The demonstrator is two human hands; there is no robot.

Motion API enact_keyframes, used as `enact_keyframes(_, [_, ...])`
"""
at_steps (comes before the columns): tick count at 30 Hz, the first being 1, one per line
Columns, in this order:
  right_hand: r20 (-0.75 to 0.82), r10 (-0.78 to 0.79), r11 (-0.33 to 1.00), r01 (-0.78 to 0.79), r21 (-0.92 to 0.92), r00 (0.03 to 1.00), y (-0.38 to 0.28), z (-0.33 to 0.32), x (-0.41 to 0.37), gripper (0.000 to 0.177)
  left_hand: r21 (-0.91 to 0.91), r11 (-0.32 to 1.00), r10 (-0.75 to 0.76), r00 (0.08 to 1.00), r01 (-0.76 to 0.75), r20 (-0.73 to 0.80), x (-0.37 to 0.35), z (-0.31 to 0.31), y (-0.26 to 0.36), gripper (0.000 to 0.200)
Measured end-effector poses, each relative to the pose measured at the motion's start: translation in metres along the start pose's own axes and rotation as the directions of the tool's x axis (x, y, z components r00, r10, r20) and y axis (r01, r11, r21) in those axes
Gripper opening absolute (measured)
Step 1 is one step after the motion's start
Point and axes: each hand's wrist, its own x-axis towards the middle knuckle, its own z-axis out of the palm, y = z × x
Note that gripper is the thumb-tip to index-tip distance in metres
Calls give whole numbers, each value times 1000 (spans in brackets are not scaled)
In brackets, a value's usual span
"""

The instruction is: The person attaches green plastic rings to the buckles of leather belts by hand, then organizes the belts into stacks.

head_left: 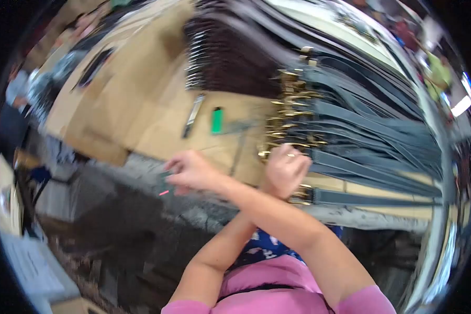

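My forearms cross, the right one over the left. My left hand [288,170] is closed, fingers curled, at the buckle end of the grey belts [361,131] with gold buckles [288,112]. What it grips is hidden. A lone grey belt [371,198] lies just right of that wrist. Past the table's near edge, my right hand [191,170] is closed in a pinch. A small, dark, blurred piece [166,182] shows at its fingertips, too smeared to name. Beyond my hands lie a green lighter [216,121] and a slim blade-like tool [193,115].
Dark brown straps [240,57] with silvery metal ends are stacked at the back. Brown cardboard [110,99] covers the table's left part. A dark pen-like thing [97,66] lies on it. Other people are at the far left and right, one in a green top [438,76].
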Motion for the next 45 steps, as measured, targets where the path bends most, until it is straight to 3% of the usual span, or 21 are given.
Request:
enact_keyframes(1, [38, -28, 958, 16, 285, 999, -13, -2, -12, 32, -1, 1000, -12, 1000, 12, 14, -1, 3, -3, 7])
enact_keyframes(3, [-113, -180, 893, 210, 398, 977, -36, -18, -45, 33, -88, 992, -90, 995, 94, 44, 5, -6, 3, 6])
enact_keyframes(5, [-327, -179, 845, 316, 432, 928, -52, -43, -87, 25, -52, 981, -180, 978, 186, 107, 6, -12, 8, 7])
enact_keyframes(6, [-464, -163, 870, 349, 349, 871, -62, -57, -112, 23, 21, 972, -233, 958, 233, 166, 6, -14, 16, 9])
enact_keyframes(8, [-663, -190, 896, 404, 185, 724, -70, -86, -164, 16, -35, 978, -201, 976, 205, 81, -21, 5, -11, 12])
enact_keyframes(9, [-759, -231, 912, 406, 49, 609, -60, -101, -185, 12, -115, 991, -56, 995, 66, 88, -3, -14, -1, 13])
enact_keyframes(10, [-803, -237, 924, 382, -13, 547, -61, -108, -206, 9, -62, 988, -128, 974, 142, 184, 7, -18, 6, 8])
enact_keyframes(11, [-841, -247, 933, 351, -72, 482, -63, -112, -222, 8, -35, 984, -167, 969, 176, 181, 13, -20, 15, 6])
enact_keyframes(14, [-876, -332, 931, 268, -247, 348, -26, -118, -250, 9, -26, 993, -111, 984, 116, 140, 12, -15, 14, 8])
enact_keyframes(15, [-817, -440, 885, 27, -464, 372, -22, -119, -257, 10, -13, 994, -105, 983, 108, 149, 12, -15, 14, 9])
enact_keyframes(17, [-717, -565, 759, -83, -646, 408, -19, -115, -258, 10, 15, 996, -91, 981, 90, 169, 13, -16, 16, 9])
enact_keyframes(26, [-711, -566, 745, -109, -658, 418, -4, -109, -249, 13, 58, 998, 6, 984, -16, 177, 15, -15, 17, 8])
enact_keyframes(45, [-714, -557, 733, -153, -663, 424, 3, -109, -247, 13, 77, 996, 31, 986, -44, 161, 15, -14, 16, 6])
